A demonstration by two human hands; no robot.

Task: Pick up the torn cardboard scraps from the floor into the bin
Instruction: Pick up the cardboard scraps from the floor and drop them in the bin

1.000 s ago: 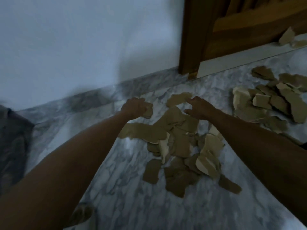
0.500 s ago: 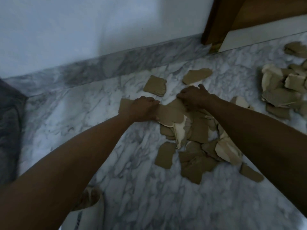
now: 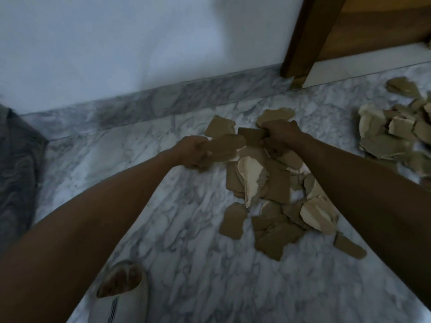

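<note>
Scraps in hand: we see a large brown cardboard piece [image 3: 225, 146] gripped by the left hand [image 3: 192, 151] just above the centre of the frame, and a darker piece [image 3: 250, 136] pinched by the right hand [image 3: 281, 134] just to its right; the two pieces overlap at their near edges.
Left hand: we see its fingers curled round the left edge of the large piece, thumb on top.
Right hand: we see it clenched on the darker piece, knuckles towards us; whether it also holds other scraps beneath we cannot tell.
Main pile: we find torn cardboard scraps [image 3: 275, 206] spread on the floor right of centre, directly below the two hands, brown faces mixed with pale cream undersides [image 3: 250, 173].
Loose pieces: we note one scrap [image 3: 220, 128] and another [image 3: 276, 114] lying flat just beyond the hands, nearer the wall.
Second pile: we see another heap of scraps [image 3: 391, 134] at the right edge of the frame, well apart from the main pile.
Bin: we see a white bin [image 3: 121, 297] at the lower left, partly hidden under the left forearm, with brown scraps inside it.
Floor: we see grey-veined marble [image 3: 186, 241], with a matching skirting [image 3: 163, 101] along the pale wall [image 3: 140, 43].
Upper right: we see a wooden door frame [image 3: 307, 36].
Left edge: we see a dark grey patterned fabric [image 3: 16, 159].
</note>
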